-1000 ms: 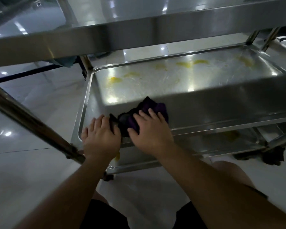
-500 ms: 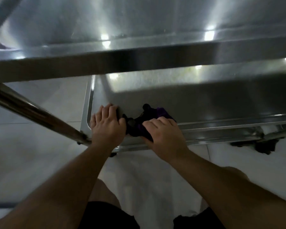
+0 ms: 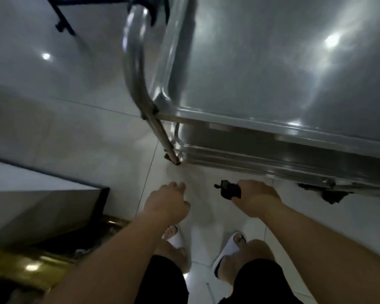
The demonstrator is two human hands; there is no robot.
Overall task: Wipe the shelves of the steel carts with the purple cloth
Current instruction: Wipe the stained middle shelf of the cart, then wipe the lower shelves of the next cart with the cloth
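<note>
The right hand [image 3: 256, 197] is closed around the purple cloth [image 3: 229, 190], which is bunched dark in the fist, with a small tuft left sticking out toward the left. The cloth is held in the air over the floor [image 3: 64, 132], clear of the steel cart [image 3: 272, 84] and just in front of the near edge of its shelves. The left hand [image 3: 168, 201] is carried empty beside it, the fingers loosely curled and slightly parted, nothing being touched; a gap of bare floor is seen between the two hands.

Beyond the hands, the near left corner of the cart is seen from above: the top shelf is shown as a broad brushed tray with a raised rim, bright ceiling lights being reflected on it, and the edges of the lower shelves are stacked beneath its near edge. A curved steel handle tube [image 3: 134, 62] is fixed at the left end of the cart, running down along the corner post. A dark caster [image 3: 333, 195] is visible under the near edge, to the right of the cloth. White slippers [image 3: 227, 252] are worn on the feet below.
</note>
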